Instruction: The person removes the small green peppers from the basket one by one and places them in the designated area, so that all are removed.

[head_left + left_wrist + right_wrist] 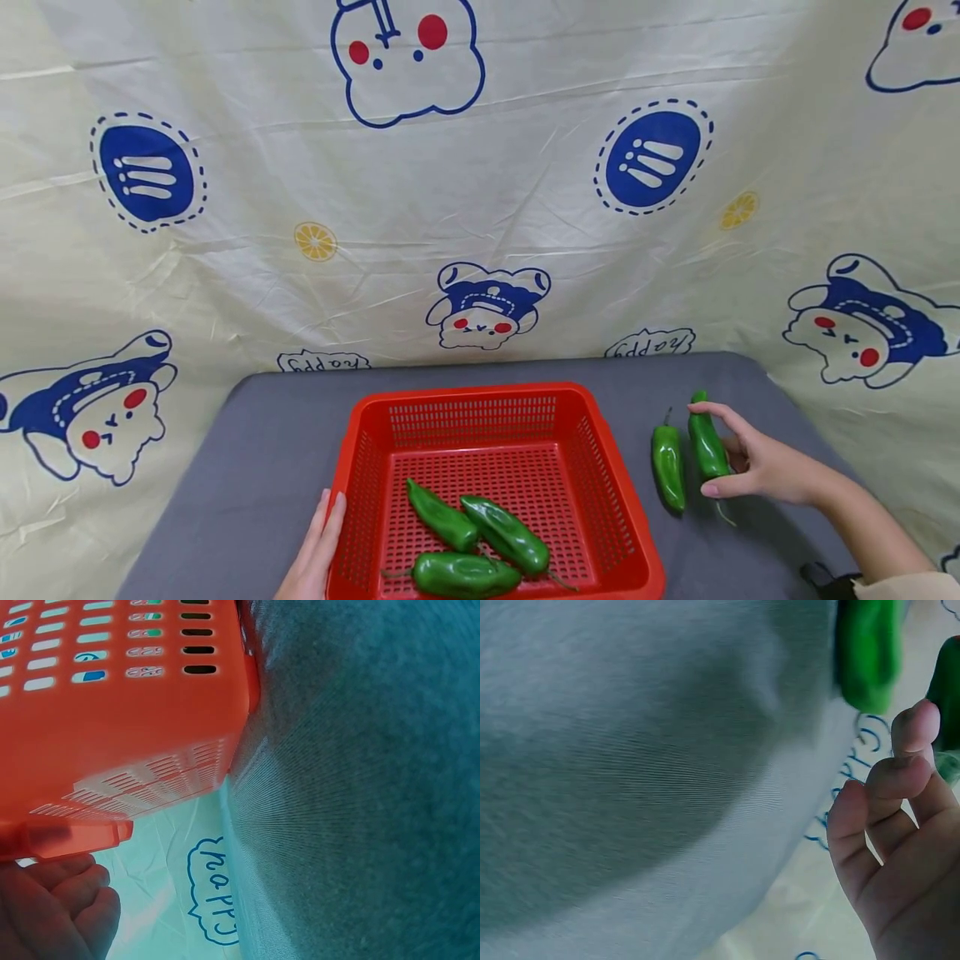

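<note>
My right hand (761,462) holds a long green pepper (707,446) lengthwise between thumb and fingers, to the right of a red basket (633,521). In the right wrist view, that pepper (949,694) shows only at the right edge, apart from the tabletop. Another green pepper (667,467) lies on the table just left of it. My left hand (313,546) rests its fairly straight fingers against the basket's left rim. The left wrist view has those fingers (79,900) beside the rim; the thumb is hidden. Inside the basket lie three green peppers (504,533) near its front.
The basket, with slotted walls, stands on a grey cloth-covered table (270,458). A pale printed curtain (525,192) hangs behind the table and along its sides. Something black (828,579) lies near the right sleeve, too partial to identify.
</note>
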{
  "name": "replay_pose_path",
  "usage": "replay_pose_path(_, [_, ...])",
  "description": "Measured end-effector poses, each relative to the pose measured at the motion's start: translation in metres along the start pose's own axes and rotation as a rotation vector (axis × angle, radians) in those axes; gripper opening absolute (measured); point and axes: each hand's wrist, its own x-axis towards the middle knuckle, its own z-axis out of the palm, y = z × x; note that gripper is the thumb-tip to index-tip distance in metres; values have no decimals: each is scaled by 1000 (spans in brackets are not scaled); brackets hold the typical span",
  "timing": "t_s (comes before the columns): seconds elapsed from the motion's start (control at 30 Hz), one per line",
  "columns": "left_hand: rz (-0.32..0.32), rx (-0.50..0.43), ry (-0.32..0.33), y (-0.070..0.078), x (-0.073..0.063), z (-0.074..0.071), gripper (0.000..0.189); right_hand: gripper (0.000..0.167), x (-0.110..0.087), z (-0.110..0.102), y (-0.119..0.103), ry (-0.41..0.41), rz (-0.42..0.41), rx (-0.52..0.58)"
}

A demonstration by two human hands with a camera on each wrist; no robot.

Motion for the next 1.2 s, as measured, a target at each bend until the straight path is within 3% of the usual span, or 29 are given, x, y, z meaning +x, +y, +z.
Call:
replay_pose_path(0.27, [-22, -9, -41, 0, 0, -3, 84, 88, -4, 1, 29, -48, 72, 52])
replay_pose_path(0.43, [-47, -22, -60, 1, 0, -5, 87, 89, -1, 6, 39, -66, 54, 48])
replay_pose_path(0.63, [-75, -35, -87, 0, -1, -6, 89, 93, 4, 10, 42, -57, 52, -16])
replay_pose_path(0.9, [-54, -12, -68, 2, 1, -4, 91, 94, 6, 11, 39, -44, 115, -71])
replay_pose_path(1.07, [-63, -18, -70, 2, 1, -5, 93, 96, 5, 10, 38, 3, 192, -199])
replay_pose_path(1.2, [-70, -4, -81, 0, 0, -5, 92, 92, 2, 8, 37, 47, 176, -263])
